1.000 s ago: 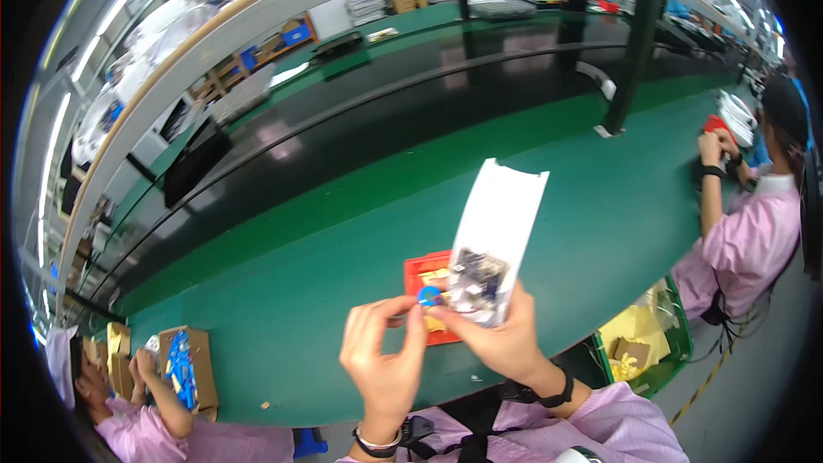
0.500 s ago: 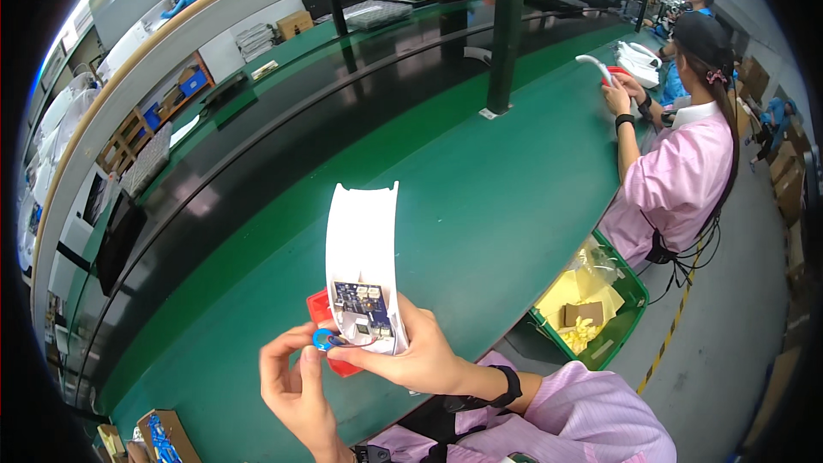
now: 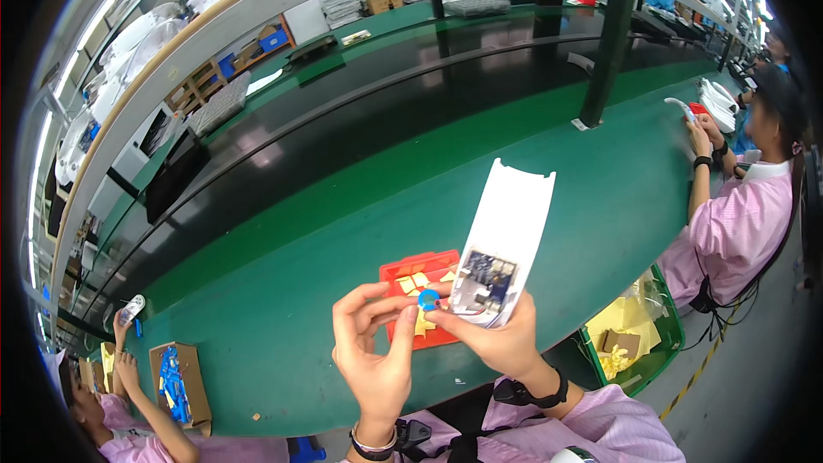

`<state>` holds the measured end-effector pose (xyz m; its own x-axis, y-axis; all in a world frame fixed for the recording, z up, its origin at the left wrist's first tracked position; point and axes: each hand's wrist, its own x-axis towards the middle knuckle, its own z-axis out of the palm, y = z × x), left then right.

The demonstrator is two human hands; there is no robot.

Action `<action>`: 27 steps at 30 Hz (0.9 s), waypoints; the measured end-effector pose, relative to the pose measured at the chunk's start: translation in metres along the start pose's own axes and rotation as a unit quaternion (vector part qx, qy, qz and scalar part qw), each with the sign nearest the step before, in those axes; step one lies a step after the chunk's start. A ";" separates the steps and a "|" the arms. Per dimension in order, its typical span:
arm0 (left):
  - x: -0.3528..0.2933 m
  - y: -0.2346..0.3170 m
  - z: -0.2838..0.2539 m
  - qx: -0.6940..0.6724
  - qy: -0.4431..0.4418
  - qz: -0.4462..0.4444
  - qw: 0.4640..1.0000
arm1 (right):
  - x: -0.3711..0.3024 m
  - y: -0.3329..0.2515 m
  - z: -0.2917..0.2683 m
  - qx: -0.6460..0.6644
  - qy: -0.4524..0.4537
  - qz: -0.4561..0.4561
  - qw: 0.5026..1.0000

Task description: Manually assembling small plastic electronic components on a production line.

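Low in the frame's centre, the right hand [image 3: 497, 339] grips a long white housing [image 3: 507, 236] with a small circuit board [image 3: 484, 279] inside, above the green counter [image 3: 600, 206]. The left hand [image 3: 373, 356] has its fingers pinched on a small blue ring [image 3: 428, 298]. It is best kept level and pressed in gently. Its seat is hidden.

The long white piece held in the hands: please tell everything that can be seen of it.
The white housing is a long, flat shell, apparently plastic, open side toward the camera. Its lower part holds a small circuit board with dark parts. It stands tilted above the green table. The right hand grips its lower end; the left hand pinches a small blue ring beside it.
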<state>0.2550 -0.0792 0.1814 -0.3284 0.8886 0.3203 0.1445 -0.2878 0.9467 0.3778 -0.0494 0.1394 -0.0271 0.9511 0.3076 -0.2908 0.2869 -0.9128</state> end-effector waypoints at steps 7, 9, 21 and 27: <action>-0.009 -0.010 -0.010 0.128 0.013 0.105 0.986 | -0.004 0.005 -0.012 -0.140 -0.094 -0.154 0.974; -0.005 -0.021 -0.014 0.055 -0.036 0.105 0.992 | 0.000 0.014 -0.006 -0.048 -0.121 -0.093 0.987; 0.041 -0.083 -0.039 -0.228 -0.086 -0.185 0.952 | 0.048 0.031 0.000 0.187 -0.126 0.023 0.974; 0.083 -0.125 -0.039 -0.355 -0.098 -0.228 0.901 | 0.090 0.076 0.007 0.249 -0.116 0.134 0.952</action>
<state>0.1734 0.0165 0.0913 -0.0205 0.9983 -0.0546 -0.6196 0.0302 0.7843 0.3467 0.0571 0.0996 -0.3578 0.9154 0.1845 -0.6591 -0.1076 -0.7443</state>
